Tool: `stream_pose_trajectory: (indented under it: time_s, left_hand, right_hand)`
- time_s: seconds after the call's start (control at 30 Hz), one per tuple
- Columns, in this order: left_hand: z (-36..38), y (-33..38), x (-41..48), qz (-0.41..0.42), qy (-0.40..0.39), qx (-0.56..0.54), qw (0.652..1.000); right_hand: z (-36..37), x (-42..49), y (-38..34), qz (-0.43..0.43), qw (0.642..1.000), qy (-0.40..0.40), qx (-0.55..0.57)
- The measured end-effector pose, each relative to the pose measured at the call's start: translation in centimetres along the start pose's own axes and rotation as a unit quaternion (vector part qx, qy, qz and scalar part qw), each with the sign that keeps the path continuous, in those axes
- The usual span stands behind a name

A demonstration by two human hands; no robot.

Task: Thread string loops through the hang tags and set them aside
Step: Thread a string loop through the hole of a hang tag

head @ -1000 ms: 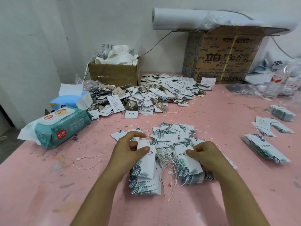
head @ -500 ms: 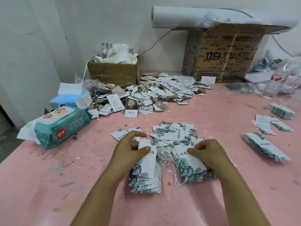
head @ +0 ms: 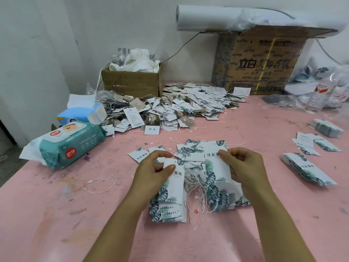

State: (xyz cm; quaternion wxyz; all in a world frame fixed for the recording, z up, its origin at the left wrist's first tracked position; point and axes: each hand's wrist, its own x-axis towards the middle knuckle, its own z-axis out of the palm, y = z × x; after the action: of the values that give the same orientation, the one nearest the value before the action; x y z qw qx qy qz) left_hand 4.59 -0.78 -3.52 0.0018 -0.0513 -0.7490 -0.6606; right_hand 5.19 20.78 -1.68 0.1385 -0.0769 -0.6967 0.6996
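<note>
On the pink table in front of me, my left hand [head: 154,173] pinches the top of a white hang tag with green leaf print [head: 173,184], thumb on its face. Under it lies a stack of like tags [head: 166,212]. My right hand [head: 243,167] pinches the upper edge of another leaf tag [head: 217,167] lifted off a second stack [head: 222,197]. A tangle of white string loops [head: 196,184] lies between the two stacks. More loose leaf tags [head: 200,150] spread just beyond my hands.
A big heap of strung tags [head: 170,110] fills the back middle before a small carton [head: 132,82]. Wet wipes [head: 69,144] and a tissue pack [head: 81,114] lie left. Tag stacks [head: 309,171] sit right. One loose string loop [head: 102,186] lies at left.
My right hand has risen and moved away from me, lifting a tag's top edge off the right stack. The left hand keeps its pinch on its tag, almost unmoved.
</note>
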Motion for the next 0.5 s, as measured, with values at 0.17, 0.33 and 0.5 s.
stream_pose_trajectory:
  time_s: [0.17,0.33,0.5]
  left_hand:
    - [0.9,0.0,-0.3,0.013,0.016,-0.027,0.999]
    - [1.7,0.6,-0.4,0.007,0.025,-0.118,0.993]
    - [1.9,0.5,-0.6,0.032,0.017,-0.11,0.993]
  right_hand:
    - [2.1,-1.1,0.1,0.026,0.994,-0.095,0.041]
    - [3.7,-1.5,1.1,0.023,0.994,-0.097,-0.036]
    - [4.1,-1.6,1.6,-0.071,0.978,-0.088,-0.177]
